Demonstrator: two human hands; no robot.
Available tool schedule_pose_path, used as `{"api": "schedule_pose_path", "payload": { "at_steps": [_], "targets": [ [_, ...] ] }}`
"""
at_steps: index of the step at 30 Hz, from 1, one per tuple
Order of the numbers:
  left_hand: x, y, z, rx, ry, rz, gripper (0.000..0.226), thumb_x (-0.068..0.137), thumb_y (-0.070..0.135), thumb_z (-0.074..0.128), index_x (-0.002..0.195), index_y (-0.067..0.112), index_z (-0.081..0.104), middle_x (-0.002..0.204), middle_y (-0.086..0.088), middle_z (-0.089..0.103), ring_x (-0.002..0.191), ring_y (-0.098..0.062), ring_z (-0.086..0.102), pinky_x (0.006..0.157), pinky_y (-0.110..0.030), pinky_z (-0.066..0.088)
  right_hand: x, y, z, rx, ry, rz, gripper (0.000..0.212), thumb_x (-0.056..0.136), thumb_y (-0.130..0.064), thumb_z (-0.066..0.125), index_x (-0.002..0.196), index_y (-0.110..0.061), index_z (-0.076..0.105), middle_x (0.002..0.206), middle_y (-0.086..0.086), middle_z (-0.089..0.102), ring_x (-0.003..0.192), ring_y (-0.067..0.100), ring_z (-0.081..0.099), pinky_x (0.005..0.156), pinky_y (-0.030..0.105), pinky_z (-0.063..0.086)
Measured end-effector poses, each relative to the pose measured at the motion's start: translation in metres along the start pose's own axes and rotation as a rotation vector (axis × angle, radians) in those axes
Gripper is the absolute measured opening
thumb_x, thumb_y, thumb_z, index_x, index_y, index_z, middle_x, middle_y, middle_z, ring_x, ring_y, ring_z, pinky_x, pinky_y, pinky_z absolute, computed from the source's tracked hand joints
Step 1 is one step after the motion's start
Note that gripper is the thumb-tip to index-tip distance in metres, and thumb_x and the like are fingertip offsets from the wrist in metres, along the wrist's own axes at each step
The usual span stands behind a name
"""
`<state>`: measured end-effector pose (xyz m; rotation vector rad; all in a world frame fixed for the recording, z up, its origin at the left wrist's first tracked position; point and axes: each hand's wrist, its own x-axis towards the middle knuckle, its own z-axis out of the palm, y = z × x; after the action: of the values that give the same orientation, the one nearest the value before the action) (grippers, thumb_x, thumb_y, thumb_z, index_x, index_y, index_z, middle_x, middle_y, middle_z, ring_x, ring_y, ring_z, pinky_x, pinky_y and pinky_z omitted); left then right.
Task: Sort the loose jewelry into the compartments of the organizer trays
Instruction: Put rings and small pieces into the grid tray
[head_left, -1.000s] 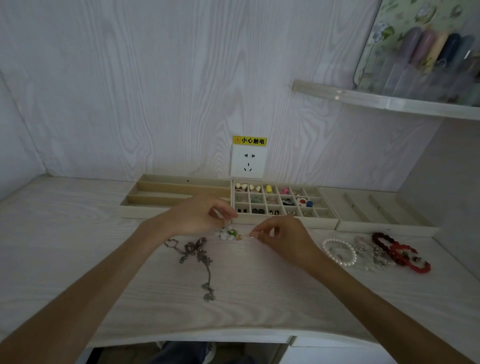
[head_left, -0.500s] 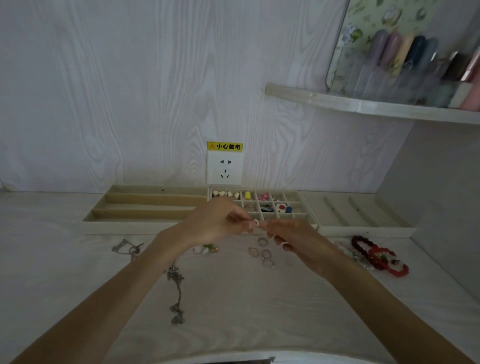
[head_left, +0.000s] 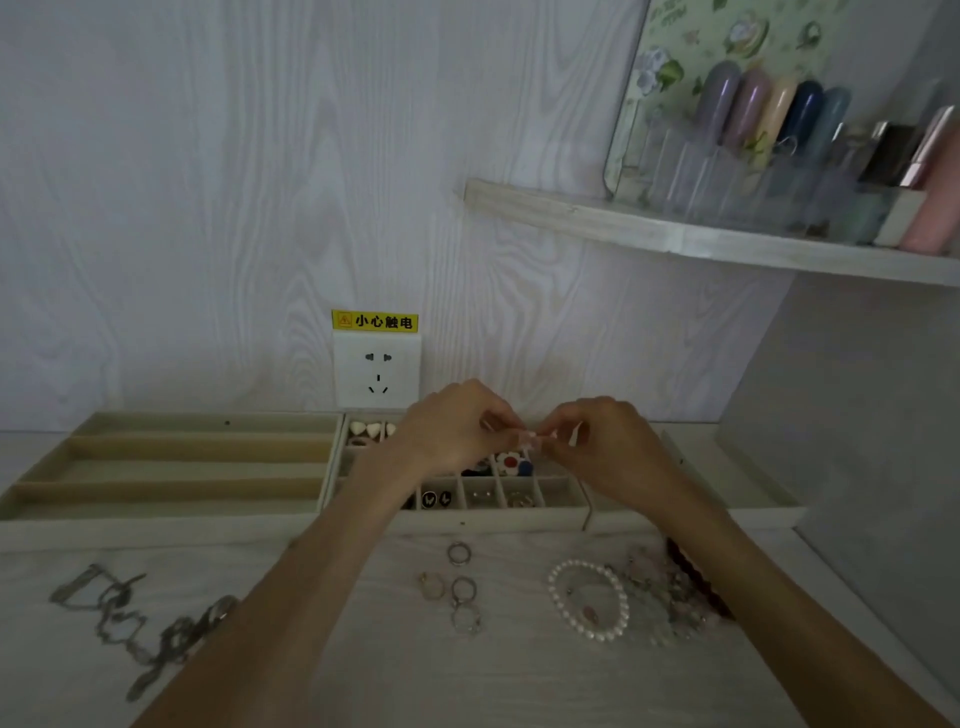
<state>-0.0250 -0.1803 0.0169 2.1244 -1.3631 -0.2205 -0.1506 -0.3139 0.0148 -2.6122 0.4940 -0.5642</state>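
Left hand (head_left: 457, 426) and right hand (head_left: 605, 447) pinching one small pale piece (head_left: 531, 439) above grid tray (head_left: 558, 491), rings (head_left: 460, 590) and pearl bracelet (head_left: 589, 600) on desk (head_left: 363, 649)

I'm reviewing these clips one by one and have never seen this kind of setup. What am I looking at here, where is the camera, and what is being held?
There is no machine: a person works with bare hands, filmed by one wide-angle camera worn on the head, looking forward and down. The left hand and right hand meet above the small-compartment tray, pinching a tiny pale piece between their fingertips; it is too small to identify. A long-slot tray sits beside it. Loose on the white table lie four rings, a pearl bracelet, a silver chain and a partly hidden tangle of other bracelets.
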Motion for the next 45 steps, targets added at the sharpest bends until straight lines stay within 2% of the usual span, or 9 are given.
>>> {"api": "schedule_pose_path", "payload": {
  "at_steps": [7,13,18,26,30,33,38,42,45],
  "targets": [
    [-0.003,-0.032,-0.007,-0.107,0.073,-0.104,0.016,0.090,0.032,0.058,0.098,0.035,0.071,0.097,0.015,0.070,0.089,-0.002,0.062,0.092,-0.037,0.051,0.039,0.035,-0.010,-0.092,-0.125,0.066,0.006,0.084,-0.034,0.066,0.086,-0.030,0.070,0.081,-0.004,0.063,0.072,0.007,0.055,0.064,0.020,0.040],
    [-0.006,-0.042,-0.018,-0.163,0.128,-0.126,0.018,0.090,0.021,0.058,0.097,0.029,0.072,0.083,0.021,0.065,0.089,-0.001,0.061,0.094,-0.038,0.049,0.058,0.030,0.005,-0.209,-0.288,0.027,0.015,0.085,-0.034,0.065,0.096,-0.024,0.070,0.085,-0.014,0.053,0.083,0.005,0.052,0.071,0.021,0.040],
    [-0.009,-0.043,-0.021,-0.194,0.115,-0.126,0.017,0.091,0.021,0.058,0.097,0.028,0.072,0.077,0.025,0.063,0.079,0.003,0.059,0.093,-0.042,0.050,0.064,0.030,0.013,-0.328,-0.298,0.034,0.021,0.083,-0.040,0.066,0.099,-0.026,0.070,0.108,-0.007,0.061,0.086,0.006,0.052,0.075,0.022,0.043],
    [-0.019,-0.040,-0.038,-0.193,0.086,-0.137,0.016,0.092,0.022,0.057,0.100,0.026,0.070,0.080,0.017,0.068,0.071,0.006,0.057,0.090,-0.039,0.051,0.064,0.031,0.017,-0.337,-0.344,0.070,0.026,0.086,-0.038,0.062,0.108,-0.026,0.070,0.116,-0.006,0.065,0.099,0.012,0.060,0.083,0.026,0.048],
    [-0.033,-0.045,-0.050,-0.048,-0.005,-0.107,0.015,0.090,0.027,0.060,0.098,0.033,0.071,0.089,0.019,0.068,0.084,0.002,0.060,0.094,-0.041,0.049,0.058,0.030,0.005,-0.332,-0.268,0.076,0.024,0.089,-0.037,0.059,0.107,-0.025,0.070,0.113,-0.001,0.065,0.094,0.014,0.060,0.078,0.026,0.048],
    [-0.055,-0.047,-0.060,0.072,-0.095,-0.097,0.014,0.089,0.030,0.061,0.097,0.037,0.070,0.097,0.018,0.067,0.089,0.003,0.059,0.091,-0.033,0.050,0.045,0.012,-0.005,-0.260,-0.204,0.043,0.020,0.088,-0.036,0.061,0.102,-0.026,0.071,0.091,-0.002,0.066,0.078,0.010,0.059,0.066,0.023,0.044],
    [-0.094,-0.045,-0.067,0.208,-0.274,-0.101,0.018,0.086,0.024,0.065,0.098,0.034,0.072,0.081,0.027,0.062,0.072,0.013,0.056,0.063,-0.005,0.038,0.006,-0.048,-0.001,-0.235,-0.281,-0.103,0.019,0.087,-0.035,0.061,0.103,-0.030,0.070,0.074,-0.014,0.056,0.069,0.003,0.054,0.059,0.019,0.040],
    [-0.117,-0.049,-0.066,0.311,-0.331,-0.127,0.023,0.085,0.022,0.064,0.104,0.032,0.071,0.097,0.018,0.068,0.073,0.008,0.056,0.062,-0.002,0.038,-0.021,-0.094,0.026,-0.234,-0.380,-0.277,0.019,0.087,-0.033,0.061,0.103,-0.032,0.071,0.085,-0.011,0.066,0.075,0.005,0.054,0.068,0.022,0.043],
    [-0.131,-0.052,-0.062,0.284,-0.277,-0.179,0.016,0.084,0.030,0.063,0.095,0.036,0.072,0.072,0.027,0.064,0.066,0.011,0.056,0.072,-0.016,0.049,-0.033,-0.115,0.050,-0.224,-0.415,-0.343,0.021,0.086,-0.033,0.063,0.106,-0.030,0.070,0.089,-0.008,0.068,0.083,0.010,0.059,0.076,0.026,0.046]
  ]
}}
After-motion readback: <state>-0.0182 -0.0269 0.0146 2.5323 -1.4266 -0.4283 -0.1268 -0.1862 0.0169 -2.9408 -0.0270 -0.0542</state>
